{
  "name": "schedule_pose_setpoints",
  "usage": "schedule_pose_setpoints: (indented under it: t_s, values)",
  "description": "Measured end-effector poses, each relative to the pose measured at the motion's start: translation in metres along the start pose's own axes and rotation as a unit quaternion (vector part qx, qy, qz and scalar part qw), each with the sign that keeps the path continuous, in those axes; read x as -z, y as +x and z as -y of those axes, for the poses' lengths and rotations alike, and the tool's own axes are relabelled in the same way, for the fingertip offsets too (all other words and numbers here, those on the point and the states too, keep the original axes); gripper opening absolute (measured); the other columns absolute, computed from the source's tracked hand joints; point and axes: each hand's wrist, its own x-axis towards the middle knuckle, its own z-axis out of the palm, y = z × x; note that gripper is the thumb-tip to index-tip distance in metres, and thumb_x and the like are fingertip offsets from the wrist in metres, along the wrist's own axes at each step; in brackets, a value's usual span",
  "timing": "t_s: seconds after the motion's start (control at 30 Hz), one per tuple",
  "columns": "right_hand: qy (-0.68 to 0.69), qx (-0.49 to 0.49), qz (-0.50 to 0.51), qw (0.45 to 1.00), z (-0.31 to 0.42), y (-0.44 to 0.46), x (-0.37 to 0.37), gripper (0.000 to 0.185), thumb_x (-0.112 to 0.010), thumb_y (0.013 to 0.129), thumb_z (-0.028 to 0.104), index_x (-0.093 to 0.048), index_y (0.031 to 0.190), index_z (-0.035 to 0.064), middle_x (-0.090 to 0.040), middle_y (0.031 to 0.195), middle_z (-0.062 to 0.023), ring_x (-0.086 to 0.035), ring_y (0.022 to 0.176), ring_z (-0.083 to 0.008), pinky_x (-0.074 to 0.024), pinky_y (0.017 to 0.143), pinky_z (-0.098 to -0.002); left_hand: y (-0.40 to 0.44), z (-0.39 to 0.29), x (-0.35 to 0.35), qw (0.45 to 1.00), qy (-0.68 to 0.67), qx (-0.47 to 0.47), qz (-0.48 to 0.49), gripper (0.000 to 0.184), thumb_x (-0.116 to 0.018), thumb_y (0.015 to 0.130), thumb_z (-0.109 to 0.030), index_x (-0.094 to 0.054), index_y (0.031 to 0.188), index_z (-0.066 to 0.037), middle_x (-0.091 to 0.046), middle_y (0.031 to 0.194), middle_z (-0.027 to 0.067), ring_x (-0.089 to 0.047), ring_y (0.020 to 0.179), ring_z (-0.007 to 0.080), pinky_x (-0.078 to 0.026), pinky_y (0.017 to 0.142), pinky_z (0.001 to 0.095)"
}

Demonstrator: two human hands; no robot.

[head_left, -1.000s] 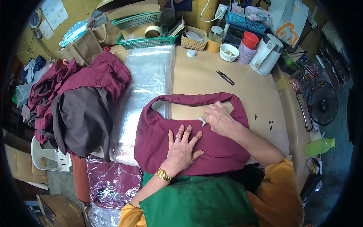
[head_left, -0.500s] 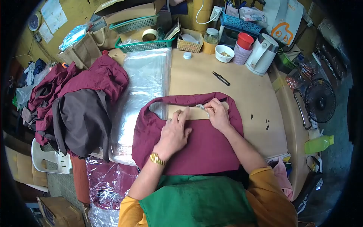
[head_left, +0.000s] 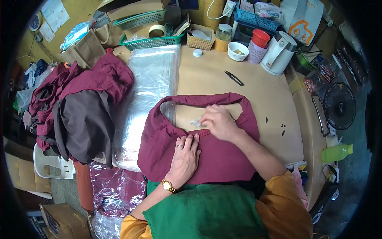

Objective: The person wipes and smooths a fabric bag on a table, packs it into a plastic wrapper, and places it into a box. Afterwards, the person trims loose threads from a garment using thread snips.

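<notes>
A maroon cloth bag [head_left: 223, 159] lies flat at the table's near edge, its strap looped away from me. My left hand [head_left: 185, 159] rests palm down on the bag just below its opening, the fingers stretched out. Over the right part of the opening, my right hand [head_left: 219, 122] is closed on a small white piece [head_left: 195, 123], blurred by motion; whether it is cloth or paper I cannot tell. Beyond the strap lie black thread snips [head_left: 233, 78].
Clear plastic sleeves [head_left: 149, 83] are stacked left of the bag, beside a maroon and dark grey cloth pile [head_left: 85, 115]. Along the back stand a green basket [head_left: 155, 42], a white bowl [head_left: 238, 51] and a white kettle [head_left: 278, 53]. A fan [head_left: 339, 105] is at the right.
My left hand has come down onto the bag below the opening. My right hand has moved left and toward me from the strap, with the white piece in it.
</notes>
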Motion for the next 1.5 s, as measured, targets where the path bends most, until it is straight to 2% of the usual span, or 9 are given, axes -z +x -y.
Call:
schedule_pose_setpoints:
  t_s: [0.07,0.13,0.23,0.33,0.87,1.03,1.17,1.2,1.5]
  values:
    - [-0.103,0.097,0.089,0.986,0.013,-0.005,-0.015,0.008,-0.066,0.075,0.003,-0.066,0.075,0.0111,-0.061,0.082,-0.0045,-0.060,0.085,-0.0251,-0.0400,0.082,-0.0388,0.000,0.001,-0.003,1.000,0.013,0.006,0.002,0.051,-0.059,0.092,-0.017,-0.047,0.138,0.003,-0.051,0.129,0.0218,-0.046,0.121,0.0373,-0.036,0.111,0.0463]
    - [-0.060,0.068,0.067,0.994,0.013,-0.011,-0.013,0.010,-0.065,0.073,0.002,-0.065,0.073,0.0123,-0.061,0.080,-0.0034,-0.059,0.085,-0.0234,-0.0379,0.086,-0.0393,0.000,0.000,0.000,1.000,0.003,0.010,0.004,0.050,-0.058,0.092,-0.017,-0.048,0.137,0.003,-0.052,0.129,0.0217,-0.048,0.120,0.0372,-0.035,0.111,0.0470]
    - [-0.103,0.094,0.122,0.983,0.002,-0.012,0.018,0.010,-0.063,0.074,0.000,-0.064,0.073,0.0101,-0.060,0.079,-0.0027,-0.059,0.086,-0.0228,-0.0379,0.087,-0.0405,0.003,-0.003,0.004,1.000,0.000,0.014,-0.002,0.049,-0.058,0.092,-0.017,-0.049,0.136,0.003,-0.053,0.129,0.0215,-0.050,0.118,0.0372,-0.035,0.111,0.0482]
    - [-0.072,0.141,0.088,0.983,0.002,-0.006,0.005,0.009,-0.064,0.074,0.001,-0.064,0.072,0.0093,-0.060,0.078,-0.0032,-0.059,0.085,-0.0226,-0.0377,0.087,-0.0406,0.003,-0.003,0.002,1.000,0.025,0.013,0.006,0.048,-0.055,0.094,-0.019,-0.048,0.137,0.003,-0.054,0.129,0.0207,-0.052,0.119,0.0358,-0.035,0.111,0.0484]
    - [-0.068,0.143,0.095,0.983,0.010,-0.005,-0.007,0.011,-0.066,0.071,-0.001,-0.066,0.072,0.0098,-0.057,0.074,-0.0036,-0.058,0.081,-0.0226,-0.0385,0.089,-0.0394,0.003,-0.002,-0.001,1.000,0.017,0.013,0.000,0.048,-0.057,0.093,-0.019,-0.049,0.134,0.006,-0.055,0.128,0.0219,-0.052,0.117,0.0375,-0.036,0.110,0.0489]
    - [-0.159,0.102,0.178,0.966,-0.005,-0.004,0.045,0.009,-0.065,0.074,0.005,-0.070,0.076,0.0121,-0.062,0.080,-0.0024,-0.060,0.089,-0.0206,-0.0382,0.091,-0.0411,0.004,-0.004,0.004,1.000,0.016,0.017,-0.001,0.047,-0.055,0.094,-0.020,-0.050,0.134,0.005,-0.055,0.129,0.0209,-0.052,0.119,0.0365,-0.036,0.111,0.0491]
    - [-0.101,0.142,0.084,0.981,0.002,-0.007,0.007,0.004,-0.068,0.074,0.009,-0.070,0.075,0.0127,-0.063,0.078,-0.0016,-0.061,0.088,-0.0215,-0.0385,0.093,-0.0413,0.004,-0.004,0.001,1.000,0.010,0.024,-0.007,0.049,-0.058,0.092,-0.018,-0.050,0.134,0.004,-0.055,0.128,0.0210,-0.052,0.117,0.0372,-0.035,0.111,0.0488]
    - [-0.029,0.083,0.103,0.991,0.010,-0.010,-0.010,0.004,-0.068,0.073,0.007,-0.068,0.073,0.0118,-0.062,0.077,-0.0012,-0.061,0.086,-0.0217,-0.0382,0.093,-0.0409,0.004,-0.004,0.000,1.000,0.009,0.022,-0.006,0.049,-0.058,0.092,-0.018,-0.050,0.134,0.004,-0.055,0.128,0.0210,-0.052,0.117,0.0372,-0.035,0.111,0.0488]
    - [-0.068,0.136,0.125,0.980,0.016,0.000,-0.005,0.011,-0.061,0.073,0.000,-0.064,0.071,0.0101,-0.061,0.076,-0.0023,-0.060,0.082,-0.0220,-0.0378,0.093,-0.0407,0.003,-0.004,0.000,1.000,0.024,0.011,0.005,0.048,-0.058,0.091,-0.018,-0.051,0.132,0.005,-0.054,0.129,0.0217,-0.051,0.118,0.0372,-0.036,0.110,0.0486]
